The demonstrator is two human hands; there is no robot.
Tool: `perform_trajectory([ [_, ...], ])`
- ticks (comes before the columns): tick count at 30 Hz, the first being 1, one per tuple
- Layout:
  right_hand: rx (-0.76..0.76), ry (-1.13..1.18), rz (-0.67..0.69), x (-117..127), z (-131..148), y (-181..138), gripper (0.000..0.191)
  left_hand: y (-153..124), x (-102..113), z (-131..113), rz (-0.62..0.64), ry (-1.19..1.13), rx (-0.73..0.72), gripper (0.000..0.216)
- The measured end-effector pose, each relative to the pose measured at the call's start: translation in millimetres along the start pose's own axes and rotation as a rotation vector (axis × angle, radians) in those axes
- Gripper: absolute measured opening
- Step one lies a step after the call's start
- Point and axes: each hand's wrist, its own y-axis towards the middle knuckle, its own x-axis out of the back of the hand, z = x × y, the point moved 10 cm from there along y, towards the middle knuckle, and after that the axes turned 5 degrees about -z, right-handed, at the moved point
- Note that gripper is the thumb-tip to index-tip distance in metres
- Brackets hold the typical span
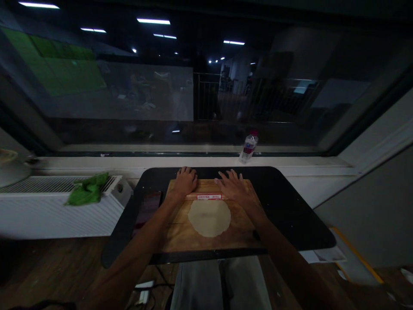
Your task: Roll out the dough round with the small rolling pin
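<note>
Left hand (186, 181) and right hand (232, 185) hide both ends of the rolling pin (209, 196); the right is spread, the left's grip I cannot tell. Flat dough (209, 218) lies just nearer than the pin.

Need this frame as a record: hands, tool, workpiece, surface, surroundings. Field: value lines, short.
left_hand: left hand over the left end of the rolling pin
right_hand: right hand over the pin's right end, fingers spread
tool: rolling pin, crosswise, red-and-white label mid-length
workpiece: flat, roughly round dough sheet, on the near side of the pin
surface: wooden board on a black table
sill: upright bottle, reddish cap
left_side: green cloth on a white radiator
</note>
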Motion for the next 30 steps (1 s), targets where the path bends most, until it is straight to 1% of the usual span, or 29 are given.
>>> perform_trajectory([
  [5,0.117,-0.018,-0.033,-15.0,3.3,-22.5,0.057,-20.5,1.8,-3.2,-0.027,0.046,0.025,0.039],
  [8,0.192,-0.03,-0.021,-22.2,5.8,-37.0,0.056,-37.8,7.5,-6.2,-0.048,0.056,0.076,0.04],
  [10,0.22,-0.054,-0.04,-21.3,6.3,-48.0,0.054,-49.3,11.7,-8.8,-0.049,0.049,0.109,0.04],
  [13,0.334,-0.056,-0.116,-11.5,17.3,-69.8,0.051,-66.0,18.5,-15.9,-0.059,0.034,0.116,0.039],
  [15,0.359,-0.043,-0.147,-4.5,22.2,-83.4,0.051,-77.7,22.2,-19.0,-0.074,0.021,0.128,0.04],
  [18,0.309,-0.024,-0.181,4.9,24.1,-98.0,0.052,-94.8,23.9,-21.5,-0.083,0.027,0.156,0.042],
  [22,0.191,-0.008,-0.258,15.9,22.4,-107.1,0.055,-107.2,25.6,-28.4,-0.094,0.052,0.125,0.045],
  [26,0.1,-0.024,-0.293,20.0,21.4,-100.1,0.053,-101.0,31.0,-29.9,-0.113,0.053,0.122,0.044],
  [30,0.037,-0.053,-0.277,21.4,18.4,-80.3,0.056,-86.4,38.2,-26.4,-0.13,0.032,0.178,0.045],
])
